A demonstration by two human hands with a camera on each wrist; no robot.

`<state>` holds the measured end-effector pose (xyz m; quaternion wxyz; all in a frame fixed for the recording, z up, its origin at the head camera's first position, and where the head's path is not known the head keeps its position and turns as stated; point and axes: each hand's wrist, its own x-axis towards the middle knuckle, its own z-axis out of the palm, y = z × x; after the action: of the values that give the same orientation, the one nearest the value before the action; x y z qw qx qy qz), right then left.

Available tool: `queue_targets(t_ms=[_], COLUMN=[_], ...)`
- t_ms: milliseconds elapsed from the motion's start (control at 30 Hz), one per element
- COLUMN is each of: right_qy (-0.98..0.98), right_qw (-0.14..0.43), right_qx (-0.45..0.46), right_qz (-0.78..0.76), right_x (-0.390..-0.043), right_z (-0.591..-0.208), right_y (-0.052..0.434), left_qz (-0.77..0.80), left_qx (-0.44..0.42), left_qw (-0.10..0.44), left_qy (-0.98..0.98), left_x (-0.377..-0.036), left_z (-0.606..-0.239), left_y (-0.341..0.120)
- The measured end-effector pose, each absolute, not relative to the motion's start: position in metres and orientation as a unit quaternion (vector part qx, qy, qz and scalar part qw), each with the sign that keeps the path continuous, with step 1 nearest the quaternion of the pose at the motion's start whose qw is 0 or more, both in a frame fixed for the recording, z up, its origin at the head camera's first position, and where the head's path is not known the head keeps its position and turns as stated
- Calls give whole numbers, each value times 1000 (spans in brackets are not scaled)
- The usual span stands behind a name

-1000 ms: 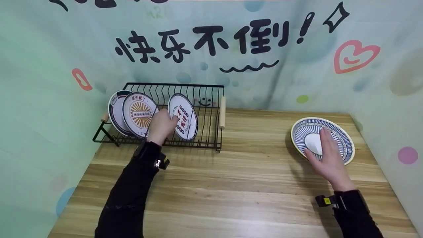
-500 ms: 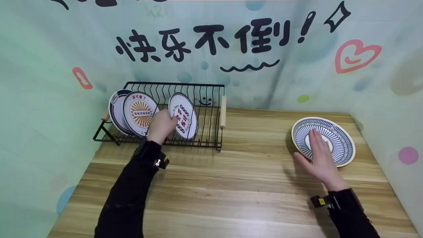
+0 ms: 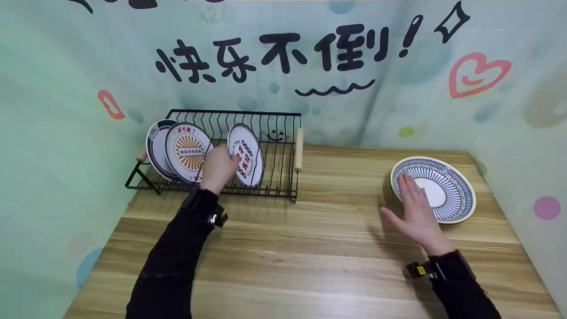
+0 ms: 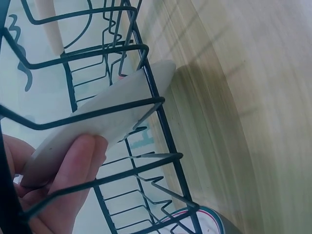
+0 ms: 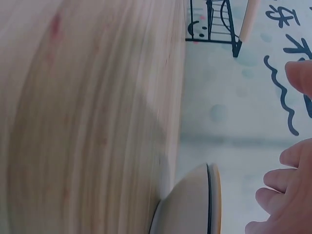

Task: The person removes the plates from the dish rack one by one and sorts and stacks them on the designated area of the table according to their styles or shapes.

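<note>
Plates stand on edge in a black wire rack [image 3: 274, 133] at the left rear of the wooden bench [image 3: 310, 248]: a dark-rimmed plate [image 3: 153, 148] at the far left end, a sunburst plate [image 3: 185, 150] just in front of it and overlapping it, and, a few slots to the right, a white plate with red characters [image 3: 248, 153]. The left hand [image 3: 217, 168], reaching out of a black sleeve [image 3: 172, 261], holds this third plate by its near edge; in the left wrist view the fingers [image 4: 73, 165] are curled round the pale rim while the plate sits tilted between the rack's wires. A wooden handle [image 3: 298, 150] closes the rack's right end. Well apart, at the right rear of the bench, a blue striped dish [image 3: 447, 190] lies flat with its white centre showing. The right hand [image 3: 414, 210] hovers over the dish's left rim, fingers straight and spread, thumb pointing left, gripping nothing; whether the fingertips touch the rim cannot be told. Behind everything hangs a pale green backdrop with black lettering [image 3: 283, 53] and a pink heart [image 3: 478, 73].
</note>
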<state>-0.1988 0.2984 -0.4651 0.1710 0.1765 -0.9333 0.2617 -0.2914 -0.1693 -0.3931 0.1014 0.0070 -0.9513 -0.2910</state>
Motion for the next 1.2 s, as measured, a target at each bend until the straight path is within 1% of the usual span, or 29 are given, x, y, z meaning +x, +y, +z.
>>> queue_targets(t_ms=[167,633,967,1200], right_qy=[-931,-930,-922,-919], right_qw=[171,154,177,182], right_qx=[191,219,231,230], right_qz=[261,250,255,265], right_x=[-199,-199,-200,-201], right_z=[-467,-466,-466,-465], right_y=[289,266,257,254], left_qz=[-285,-275,-282,-292], left_qx=[6,3,-1,-1], left_qw=[124,159,170,179], left_qy=[-950,-948,-944,-939], left_x=[-291,-285,-280,-276], left_z=[-394,-388,-383,-381], left_y=[-167,-164,-170,-173])
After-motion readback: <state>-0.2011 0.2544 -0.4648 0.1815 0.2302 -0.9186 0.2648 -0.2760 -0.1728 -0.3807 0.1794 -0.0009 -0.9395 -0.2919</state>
